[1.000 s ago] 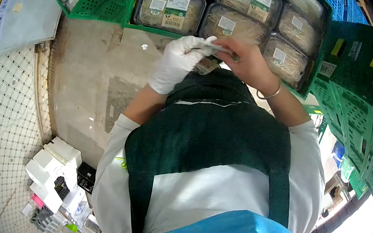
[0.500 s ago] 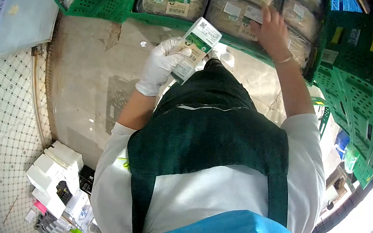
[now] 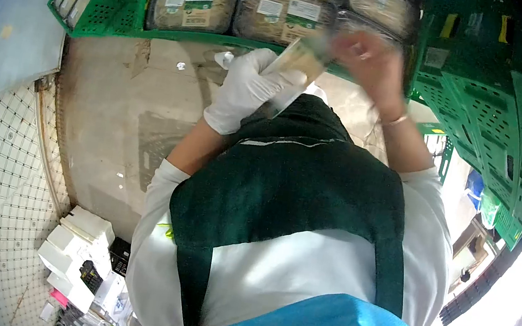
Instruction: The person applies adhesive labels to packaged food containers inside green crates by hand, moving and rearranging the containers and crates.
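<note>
My left hand [image 3: 245,87], in a white glove, is closed around a stack of printed labels [image 3: 296,68] in green, tan and white. My bare right hand [image 3: 375,65] is blurred beside the top end of the stack, its fingers bent; whether they pinch a label cannot be made out. Beyond both hands stands a green crate [image 3: 225,41] with several black trays of pale food under clear film. The front left tray [image 3: 193,5] and the front middle tray [image 3: 281,16] each bear a white label and a green and tan one.
A second green crate [image 3: 119,6] with trays stands at the upper left. Stacked green crates [image 3: 475,113] rise on the right. White boxes [image 3: 80,238] lie at the lower left, near a metal cabinet [image 3: 18,35] with yellow warning signs.
My right hand has come back from the front middle tray, which now bears a green and tan label, to the label stack. The crates have shifted left in view.
</note>
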`<state>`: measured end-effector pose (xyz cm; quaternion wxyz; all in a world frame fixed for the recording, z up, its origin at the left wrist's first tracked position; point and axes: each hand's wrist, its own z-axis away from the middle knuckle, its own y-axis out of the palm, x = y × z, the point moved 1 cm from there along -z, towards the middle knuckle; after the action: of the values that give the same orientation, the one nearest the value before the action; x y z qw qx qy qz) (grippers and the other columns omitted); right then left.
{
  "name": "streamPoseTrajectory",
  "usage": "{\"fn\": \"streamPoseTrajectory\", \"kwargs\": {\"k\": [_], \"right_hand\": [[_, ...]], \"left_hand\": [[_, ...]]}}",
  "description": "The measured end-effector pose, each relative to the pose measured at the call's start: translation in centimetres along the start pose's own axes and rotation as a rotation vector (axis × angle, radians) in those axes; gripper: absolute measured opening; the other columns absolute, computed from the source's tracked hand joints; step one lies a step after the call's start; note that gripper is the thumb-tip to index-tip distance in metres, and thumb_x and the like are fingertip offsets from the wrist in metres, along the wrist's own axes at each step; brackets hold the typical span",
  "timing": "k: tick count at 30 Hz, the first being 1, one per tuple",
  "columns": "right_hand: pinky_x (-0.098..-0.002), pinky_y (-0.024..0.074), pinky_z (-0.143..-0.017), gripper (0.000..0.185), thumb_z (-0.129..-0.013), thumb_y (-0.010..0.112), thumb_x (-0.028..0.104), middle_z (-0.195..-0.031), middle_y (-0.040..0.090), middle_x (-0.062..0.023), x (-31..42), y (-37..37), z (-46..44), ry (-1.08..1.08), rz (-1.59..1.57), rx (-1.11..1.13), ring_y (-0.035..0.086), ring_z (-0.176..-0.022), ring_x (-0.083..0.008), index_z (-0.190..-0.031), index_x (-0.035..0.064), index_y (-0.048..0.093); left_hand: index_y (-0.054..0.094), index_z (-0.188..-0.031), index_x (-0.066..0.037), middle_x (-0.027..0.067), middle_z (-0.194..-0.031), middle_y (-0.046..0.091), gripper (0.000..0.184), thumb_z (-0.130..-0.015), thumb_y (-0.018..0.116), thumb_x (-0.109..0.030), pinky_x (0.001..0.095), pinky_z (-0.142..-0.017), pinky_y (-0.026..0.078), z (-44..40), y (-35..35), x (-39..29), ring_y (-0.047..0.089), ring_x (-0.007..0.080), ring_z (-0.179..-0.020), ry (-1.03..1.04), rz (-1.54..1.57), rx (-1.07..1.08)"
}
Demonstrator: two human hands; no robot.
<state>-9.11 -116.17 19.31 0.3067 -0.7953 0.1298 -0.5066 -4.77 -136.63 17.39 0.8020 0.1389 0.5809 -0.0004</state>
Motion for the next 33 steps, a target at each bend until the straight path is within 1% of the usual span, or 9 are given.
{"fn": "streamPoseTrajectory", "kwargs": {"k": [3,7,9,12,17,19,25,28,33], "right_hand": [[-0.032,0.0481,-0.062,0.027,-0.073,0.06,0.018,-0.082,0.06,-0.0097,-3.5,-9.4,-1.3,0.326,0.408,-0.077,0.058,-0.073,-0.0264,-0.095,0.0046,0.054],[-0.0371,0.0438,-0.074,0.037,-0.075,0.057,0.025,-0.089,0.051,-0.0165,-12.2,-7.5,3.9,-0.068,0.857,0.359,0.052,-0.084,-0.0302,-0.1,0.0013,0.045],[-0.0363,0.0424,-0.078,0.047,-0.073,0.058,0.028,-0.109,0.047,-0.0162,-12.8,-5.4,4.9,0.244,0.839,0.419,0.051,-0.091,-0.0301,-0.114,0.0118,0.043],[-0.0365,0.0421,-0.079,0.05,-0.074,0.058,0.03,-0.109,0.048,-0.0151,-10.2,-5.9,4.2,0.222,1.023,0.245,0.051,-0.093,-0.0283,-0.118,0.0137,0.039],[-0.0254,0.0406,-0.072,0.044,-0.072,0.065,0.018,-0.094,0.052,-0.0055,-6.2,-7.5,2.6,0.258,-0.324,0.314,0.05,-0.084,-0.0143,-0.109,0.0063,0.044],[-0.0257,0.0407,-0.071,0.032,-0.071,0.065,0.015,-0.084,0.053,-0.0049,-4.6,-7.8,2.2,0.309,-0.122,0.376,0.051,-0.081,-0.0126,-0.098,0.0036,0.051],[-0.0255,0.0449,-0.06,0.02,-0.072,0.064,0.011,-0.083,0.06,-0.0093,-4.9,-6.5,3.2,0.268,-0.19,0.39,0.058,-0.07,-0.0163,-0.09,0.0052,0.058],[-0.0268,0.0484,-0.057,0.02,-0.07,0.066,0.02,-0.074,0.062,-0.0081,-6.3,-8.9,1.1,0.267,0.148,0.095,0.06,-0.065,-0.014,-0.082,0.0052,0.061],[-0.0354,0.0453,-0.073,0.038,-0.078,0.055,0.029,-0.1,0.055,-0.0144,-20.2,-13.2,-4.4,0.06,0.684,0.136,0.056,-0.088,-0.0263,-0.109,0.0074,0.049]], "left_hand": [[0.058,-0.087,0.001,0.0038,-0.075,0.059,0.024,-0.071,0.065,-0.015,0.0221,-0.062,0.044,-0.8,1.1,-0.6,0.053,0.0084,-0.066,0.028,-0.17,0.123],[0.055,-0.09,0.005,0.0092,-0.081,0.06,0.023,-0.072,0.06,-0.008,0.0215,-0.062,0.045,-2.0,-1.6,1.7,0.056,0.0112,-0.068,-0.107,0.1,-0.102],[0.055,-0.089,0.005,0.0101,-0.083,0.06,0.02,-0.073,0.059,-0.007,0.0215,-0.061,0.045,-1.9,-1.8,1.7,0.057,0.0119,-0.069,-0.141,0.139,-0.146],[0.054,-0.088,0.004,0.0088,-0.084,0.059,0.021,-0.073,0.061,-0.009,0.0217,-0.063,0.045,-1.7,-0.6,0.8,0.056,0.0115,-0.071,-0.157,0.13,-0.178],[0.056,-0.087,0.001,0.0051,-0.082,0.056,0.02,-0.074,0.061,-0.014,0.0244,-0.065,0.043,-3.2,7.0,1.9,0.053,0.0121,-0.074,-0.035,0.002,0.059],[0.056,-0.092,0.0,0.006,-0.083,0.056,0.024,-0.074,0.061,-0.016,0.0249,-0.068,0.042,-3.5,7.6,1.3,0.053,0.0129,-0.077,-0.052,-0.447,0.198],[0.059,-0.078,0.0,0.0046,-0.07,0.057,0.017,-0.074,0.061,-0.016,0.0245,-0.06,0.041,-5.6,10.9,0.8,0.051,0.0121,-0.064,0.177,-0.251,0.078],[0.06,-0.079,-0.003,0.0048,-0.07,0.056,0.019,-0.072,0.063,-0.02,0.0228,-0.059,0.041,-5.9,11.3,0.5,0.052,0.0099,-0.066,-0.13,-0.299,-0.034],[0.058,-0.079,0.0,0.0039,-0.072,0.057,0.022,-0.072,0.064,-0.019,0.0212,-0.059,0.041,-5.0,7.5,0.9,0.051,0.0081,-0.066,-0.167,-0.315,-0.001]]}}
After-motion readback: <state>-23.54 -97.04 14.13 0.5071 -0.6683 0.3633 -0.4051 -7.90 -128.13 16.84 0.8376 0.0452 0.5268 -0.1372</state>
